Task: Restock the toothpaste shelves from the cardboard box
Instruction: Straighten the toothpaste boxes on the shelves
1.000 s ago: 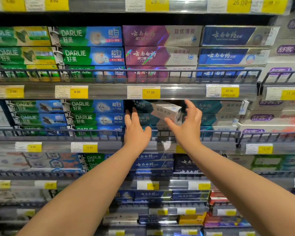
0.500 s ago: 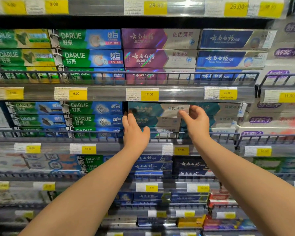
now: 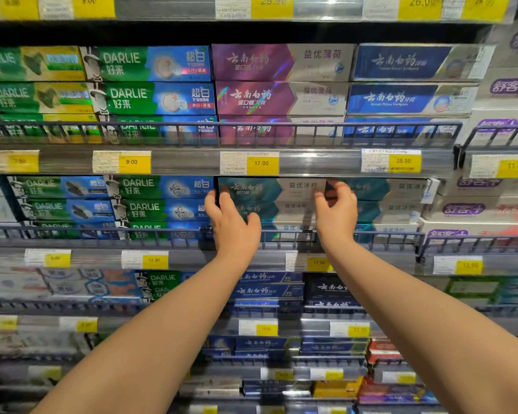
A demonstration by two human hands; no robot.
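Both hands are up at the second shelf (image 3: 192,258), one at each end of the top teal carton (image 3: 269,189) in its stack. The left hand (image 3: 232,227) lies flat against the carton's left end, fingers straight; the right hand (image 3: 337,212) curls its fingertips over the right end, a loose pinch more than a clamp. The carton sits on 2 like ones, tucked just under the price strip (image 3: 311,163) marked 17.00.

To do this well, I'd say press both ends evenly so the face comes flush with the cartons beneath and beside it, and keep it level; there's little room above.

The cartons are long, thin, glossy card with a foil sheen, slippery and easily dented at the corners. A dark wire rail (image 3: 102,231) fronts the shelf. No cardboard box is in sight.
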